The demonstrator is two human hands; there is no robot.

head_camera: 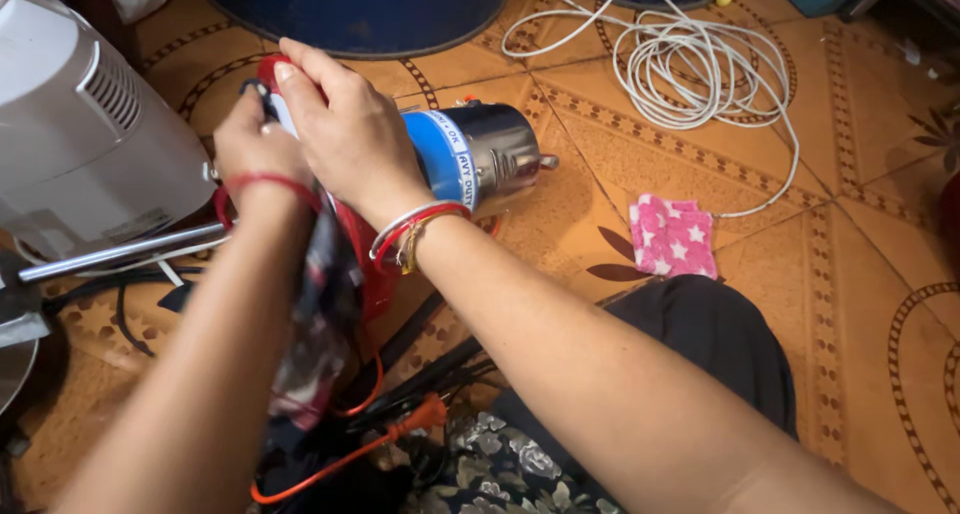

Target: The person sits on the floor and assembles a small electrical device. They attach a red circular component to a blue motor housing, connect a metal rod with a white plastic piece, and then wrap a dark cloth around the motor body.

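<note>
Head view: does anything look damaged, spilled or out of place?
Nothing looks damaged or spilled. The blue-and-steel appliance lies on its side on the tiled floor under both hands, with a pink starred cloth and loosely coiled white cable nearby.

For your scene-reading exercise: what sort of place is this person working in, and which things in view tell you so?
Probably the floor of a home or small repair spot: patterned orange floor tiles, a coiled white cable lying loose, a white appliance, and both hands on a blue-and-steel motor.

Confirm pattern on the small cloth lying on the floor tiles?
Pink with white stars: the small cloth, clearest in the head view.
</note>
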